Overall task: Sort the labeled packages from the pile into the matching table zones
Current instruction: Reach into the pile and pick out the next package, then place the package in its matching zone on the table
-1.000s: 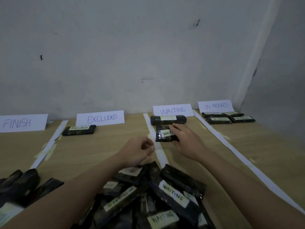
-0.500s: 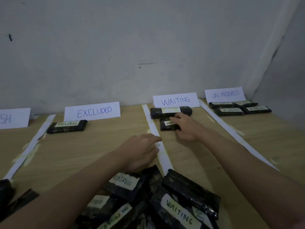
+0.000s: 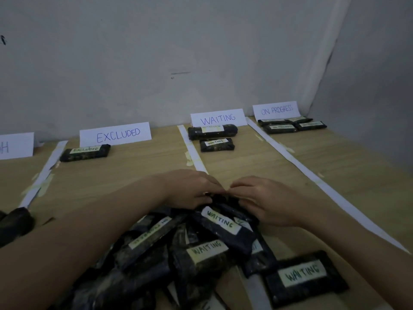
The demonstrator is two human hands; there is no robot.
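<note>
Both hands meet at the far edge of the package pile (image 3: 201, 249) near the worktop's (image 3: 138, 175) front: left hand (image 3: 192, 189) and right hand (image 3: 266, 200) fingers curl onto a dark package (image 3: 220, 201).

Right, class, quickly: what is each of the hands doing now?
Left hand: fingers curled on a dark package at the pile's far edge.
Right hand: fingertips curled on that same package.

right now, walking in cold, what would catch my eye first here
First the heap of black packages at the near edge of the wooden table, with the left hand and right hand meeting at its far end. Then the white signs against the wall: EXCLUDED, WAITING and ON PROGRESS, each with packages laid before it.
</note>
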